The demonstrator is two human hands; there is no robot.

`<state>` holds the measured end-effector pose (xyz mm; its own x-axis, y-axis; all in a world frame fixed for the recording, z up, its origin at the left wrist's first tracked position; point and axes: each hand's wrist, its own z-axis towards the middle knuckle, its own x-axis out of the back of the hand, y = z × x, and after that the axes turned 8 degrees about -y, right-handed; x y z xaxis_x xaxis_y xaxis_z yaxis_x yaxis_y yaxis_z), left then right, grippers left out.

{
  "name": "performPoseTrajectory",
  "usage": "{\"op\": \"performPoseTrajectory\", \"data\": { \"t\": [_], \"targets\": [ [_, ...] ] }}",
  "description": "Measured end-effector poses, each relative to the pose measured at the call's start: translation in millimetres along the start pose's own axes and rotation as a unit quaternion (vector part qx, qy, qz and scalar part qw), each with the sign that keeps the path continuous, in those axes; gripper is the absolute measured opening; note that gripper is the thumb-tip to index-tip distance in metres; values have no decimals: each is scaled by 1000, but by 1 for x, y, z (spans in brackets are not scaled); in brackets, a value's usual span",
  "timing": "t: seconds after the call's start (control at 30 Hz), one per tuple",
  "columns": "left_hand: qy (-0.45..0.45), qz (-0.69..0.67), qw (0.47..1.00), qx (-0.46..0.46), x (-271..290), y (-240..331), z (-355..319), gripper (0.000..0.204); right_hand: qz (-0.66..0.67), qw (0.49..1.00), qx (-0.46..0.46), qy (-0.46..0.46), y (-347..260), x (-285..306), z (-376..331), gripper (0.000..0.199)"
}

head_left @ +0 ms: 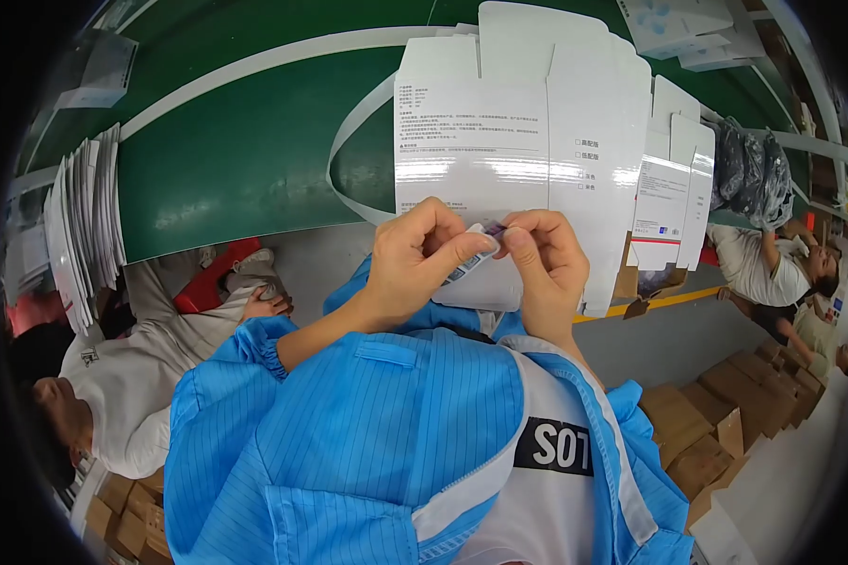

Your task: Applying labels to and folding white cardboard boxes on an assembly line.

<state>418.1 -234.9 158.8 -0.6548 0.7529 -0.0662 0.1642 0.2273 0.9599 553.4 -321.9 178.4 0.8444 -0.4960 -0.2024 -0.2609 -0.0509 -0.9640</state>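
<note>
Head view: both hands meet at frame centre over a flat white carton blank (513, 155) lying on the green tabletop (226, 179). Left hand (415, 259) is clamped, thumb and forefinger pinched on a small sticker label (476, 250), white with dark and purple print; right hand (546, 259) also pinched, fingertips closed on the label's right end. Label sits between the two hands, touching both, long axis running roughly left-low to right-high, just above the near edge of the carton blank. Both hands equally near; the blank's printed panel lies directly beyond the fingertips, away from the person. The carton blank is glossy white, with a block of small dark text at upper left and tick boxes at mid right. A second white blank (674, 202) with a coloured mark overlaps its right side. A stack of white flat sheets (85, 221) stands on edge at far left. More white boxes (674, 28) at top right. Brown cartons (725, 414) on the floor at lower right. Other people sit at left (132, 395) and at right (773, 264), apart from the hands. Person wears a blue striped smock (367, 433).
</note>
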Motion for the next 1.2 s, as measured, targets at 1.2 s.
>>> {"op": "performPoseTrajectory", "data": {
  "t": [1.2],
  "targets": [
    [-56, 267, 923, -272, 26, -43, 11, 15, -365, 923, -123, -4, 26, 2, 25, 9]
  ]
}}
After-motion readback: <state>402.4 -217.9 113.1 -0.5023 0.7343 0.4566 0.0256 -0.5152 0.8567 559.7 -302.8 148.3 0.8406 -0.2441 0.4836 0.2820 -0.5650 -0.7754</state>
